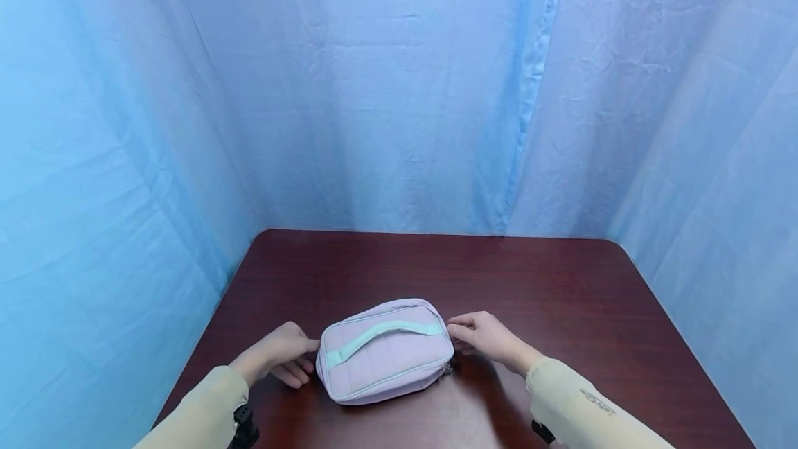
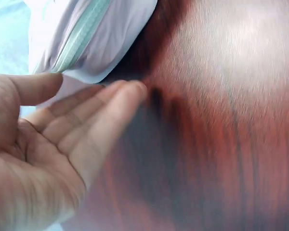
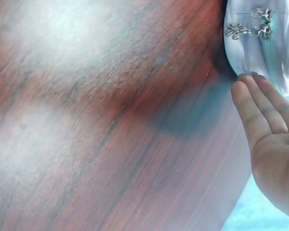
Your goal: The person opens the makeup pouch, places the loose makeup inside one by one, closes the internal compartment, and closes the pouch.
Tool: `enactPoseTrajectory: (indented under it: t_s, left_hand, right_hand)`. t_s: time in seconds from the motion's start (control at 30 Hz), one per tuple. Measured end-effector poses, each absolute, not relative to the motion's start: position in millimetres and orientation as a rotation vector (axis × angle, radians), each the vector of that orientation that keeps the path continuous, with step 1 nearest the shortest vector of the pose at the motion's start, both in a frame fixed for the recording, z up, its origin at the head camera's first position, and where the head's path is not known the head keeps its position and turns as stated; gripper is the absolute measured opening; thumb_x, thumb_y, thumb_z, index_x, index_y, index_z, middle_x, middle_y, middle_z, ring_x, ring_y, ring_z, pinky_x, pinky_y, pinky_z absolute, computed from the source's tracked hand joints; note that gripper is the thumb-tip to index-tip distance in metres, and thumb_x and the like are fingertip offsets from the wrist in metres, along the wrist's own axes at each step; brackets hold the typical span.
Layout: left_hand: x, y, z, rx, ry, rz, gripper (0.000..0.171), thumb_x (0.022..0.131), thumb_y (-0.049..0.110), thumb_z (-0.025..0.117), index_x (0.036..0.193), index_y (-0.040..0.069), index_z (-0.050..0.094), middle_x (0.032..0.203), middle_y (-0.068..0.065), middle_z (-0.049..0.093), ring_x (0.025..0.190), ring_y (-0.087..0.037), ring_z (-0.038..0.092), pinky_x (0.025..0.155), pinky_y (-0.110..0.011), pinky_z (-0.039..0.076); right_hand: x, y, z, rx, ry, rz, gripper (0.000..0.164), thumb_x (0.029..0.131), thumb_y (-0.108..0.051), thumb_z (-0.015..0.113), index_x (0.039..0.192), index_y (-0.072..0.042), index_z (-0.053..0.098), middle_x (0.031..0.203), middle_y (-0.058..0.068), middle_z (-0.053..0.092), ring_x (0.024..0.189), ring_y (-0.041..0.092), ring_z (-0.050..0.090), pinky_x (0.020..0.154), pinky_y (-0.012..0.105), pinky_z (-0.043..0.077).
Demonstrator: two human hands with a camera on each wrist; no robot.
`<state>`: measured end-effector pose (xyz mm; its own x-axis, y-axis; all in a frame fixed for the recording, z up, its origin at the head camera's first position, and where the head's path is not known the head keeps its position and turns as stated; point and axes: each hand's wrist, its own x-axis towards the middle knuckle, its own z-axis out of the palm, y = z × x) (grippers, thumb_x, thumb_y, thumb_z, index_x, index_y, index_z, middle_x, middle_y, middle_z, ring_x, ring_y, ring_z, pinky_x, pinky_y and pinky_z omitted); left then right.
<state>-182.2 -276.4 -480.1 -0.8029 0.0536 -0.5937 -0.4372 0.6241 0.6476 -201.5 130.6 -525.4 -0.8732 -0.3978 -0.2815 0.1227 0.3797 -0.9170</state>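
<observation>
A pale lilac zip pouch [image 1: 389,366] with a mint-green carry strap [image 1: 386,330] lies on the dark wooden table, turned slightly askew. At its left end is my left hand [image 1: 283,354], thumb tip right at the side and the other fingers extended low beside it. My right hand [image 1: 489,338] is at the opposite end, its fairly straight fingertips right at the pouch's side. In the left wrist view a mint zipper [image 2: 82,36] runs along the pouch above the thumb. Metal zipper pulls, one with a flower-shaped charm [image 3: 236,31], hang at the right end.
The reddish-brown table [image 1: 561,289] has rounded far corners. Light blue curtains [image 1: 399,89] hang behind it and along both sides. Each wrist wears a dark strap below a cream sleeve [image 1: 586,400].
</observation>
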Motion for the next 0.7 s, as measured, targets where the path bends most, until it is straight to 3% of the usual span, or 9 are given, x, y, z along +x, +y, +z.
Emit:
enactPoseTrajectory:
  t_s: [0.23, 0.6, 0.7]
  left_hand:
    - [-186, -270, -491, -0.314, 2.203, 1.316, 0.026, 0.092, 0.013, 0.055, 0.093, -0.005, 0.073, 0.087, -0.019, 0.070, 0.072, -0.029, 0.071, 0.066, -0.043, 0.064]
    - [-200, -254, -479, -0.281, 2.193, 1.441, 0.040, 0.098, 0.032, 0.063, 0.114, -0.004, 0.072, 0.095, -0.017, 0.072, 0.075, -0.026, 0.072, 0.070, -0.046, 0.064]
    - [-208, -248, -475, -0.240, 2.234, 1.424, 0.039, 0.099, 0.030, 0.065, 0.116, -0.005, 0.072, 0.093, -0.015, 0.073, 0.077, -0.025, 0.073, 0.071, -0.046, 0.064]
  right_hand:
    - [-202, 124, -522, -0.177, 2.157, -1.510, 0.044, 0.104, -0.025, 0.061, 0.133, 0.008, 0.063, 0.120, 0.019, 0.072, 0.105, 0.027, 0.072, 0.085, 0.043, 0.062]
    - [-197, 125, -517, 0.009, 2.093, -1.686, 0.042, 0.092, -0.007, 0.071, 0.124, 0.018, 0.061, 0.107, 0.020, 0.073, 0.088, 0.024, 0.073, 0.076, 0.042, 0.064]
    - [-194, 129, -514, 0.069, 2.038, -1.745, 0.044, 0.091, -0.006, 0.071, 0.125, 0.019, 0.059, 0.105, 0.019, 0.074, 0.087, 0.024, 0.073, 0.077, 0.042, 0.064]
